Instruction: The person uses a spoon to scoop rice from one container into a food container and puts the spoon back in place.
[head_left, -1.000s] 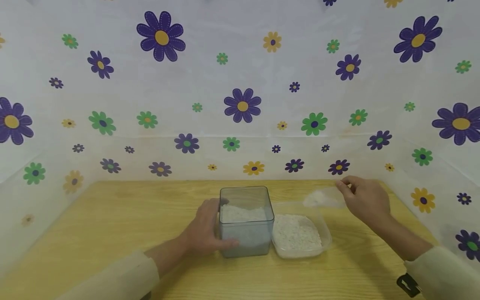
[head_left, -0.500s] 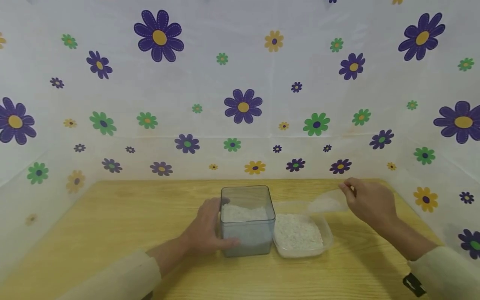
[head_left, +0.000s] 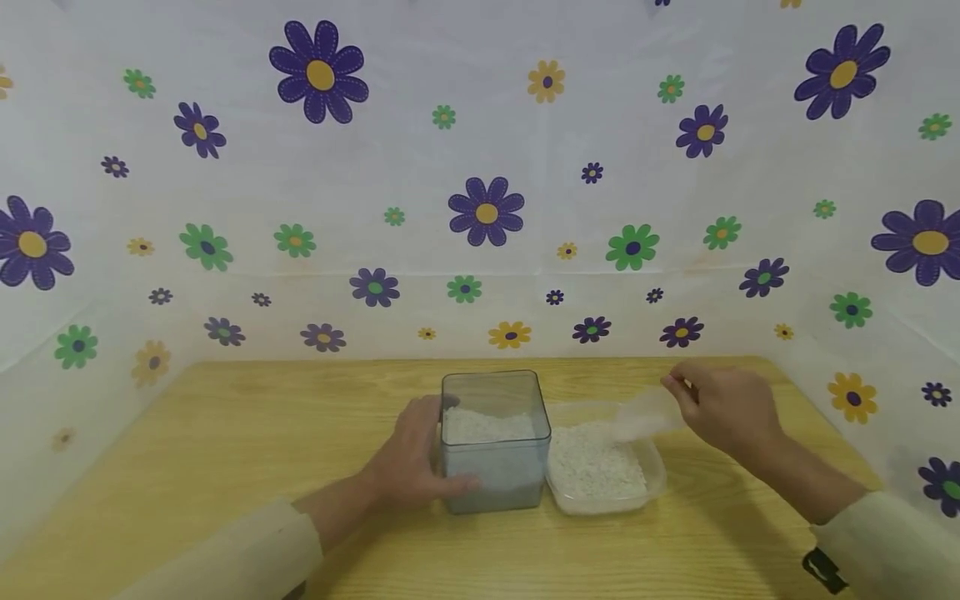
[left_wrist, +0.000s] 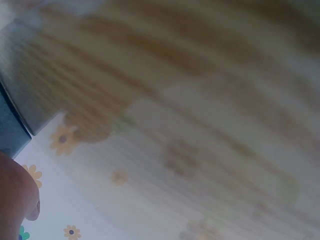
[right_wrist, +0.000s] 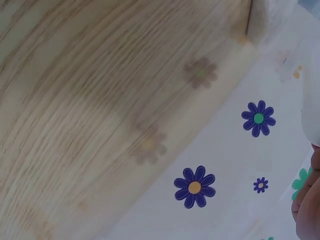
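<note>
My left hand holds a square, grey-tinted clear container from the left, thumb across its front and fingers along the far left side. White grainy stuff lies inside it. Against its right side stands a low clear plastic tub, also holding white grains. With thumb and fingers my right hand pinches the end of a translucent plastic scoop, whose front overlaps the grains at the tub's back right. A container corner and one digit appear in the left wrist view.
Both containers stand on a wood-grain table. A white flower-print sheet rises behind the table and along both sides. A black clip-like piece hangs by the right sleeve.
The right hand first tilts the scoop above the tub's back right, then brings it left and down to the grains. A white heap showed on the scoop earlier. The left hand stays put.
</note>
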